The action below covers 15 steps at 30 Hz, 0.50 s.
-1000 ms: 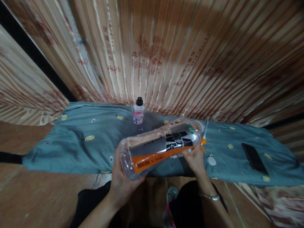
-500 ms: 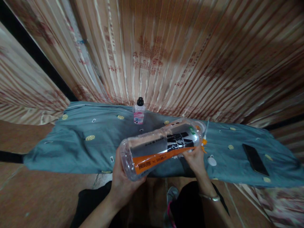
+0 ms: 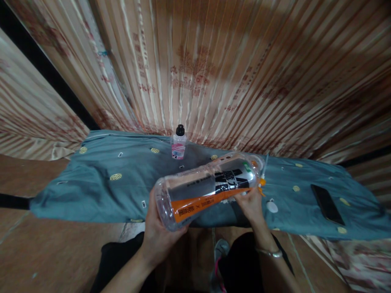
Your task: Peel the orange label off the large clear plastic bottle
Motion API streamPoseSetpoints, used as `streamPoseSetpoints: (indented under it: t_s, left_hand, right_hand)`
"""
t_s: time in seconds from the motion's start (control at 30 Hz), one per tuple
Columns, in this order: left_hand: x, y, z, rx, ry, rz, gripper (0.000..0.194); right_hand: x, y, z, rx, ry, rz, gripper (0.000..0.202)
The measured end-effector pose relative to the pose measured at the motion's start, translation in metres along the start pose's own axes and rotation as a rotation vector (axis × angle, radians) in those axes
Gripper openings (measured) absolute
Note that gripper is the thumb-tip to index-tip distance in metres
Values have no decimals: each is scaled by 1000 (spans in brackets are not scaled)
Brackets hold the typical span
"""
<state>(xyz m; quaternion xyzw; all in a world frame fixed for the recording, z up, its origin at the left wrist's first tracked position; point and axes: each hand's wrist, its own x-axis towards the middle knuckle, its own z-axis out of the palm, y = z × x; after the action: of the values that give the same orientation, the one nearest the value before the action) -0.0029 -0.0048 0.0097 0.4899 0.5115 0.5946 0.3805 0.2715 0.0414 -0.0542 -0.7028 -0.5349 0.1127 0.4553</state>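
A large clear plastic bottle with a silver, black and orange label lies tilted in both hands, its base to the left and its neck up to the right. My left hand is wrapped round the base end from below. Under the neck end, my right hand is closed on the bottle, its fingers partly hidden behind it. A small orange piece with a pale thin stem shows beside the neck, just above my right hand. On the cloth to the right of that hand lies a white round disc.
A small clear bottle with a black cap and pink label stands at the back of the blue-green cloth-covered surface. A black phone lies at the right. Pleated curtains hang behind; a dark pole slants at the left.
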Motion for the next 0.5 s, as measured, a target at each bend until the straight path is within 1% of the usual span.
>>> streamPoseSetpoints:
  t_s: [0.17, 0.3, 0.5]
  left_hand:
    - [-1, -2, 0, -12, -18, -19, 84]
    - [0, 0, 0, -19, -21, -39, 84]
    - [1, 2, 1, -6, -9, -30, 82]
  right_hand:
    - [0, -1, 0, -4, 6, -29, 69]
    - [1, 0, 0, -9, 0, -12, 73]
    - [1, 1, 0, 3, -12, -7, 75]
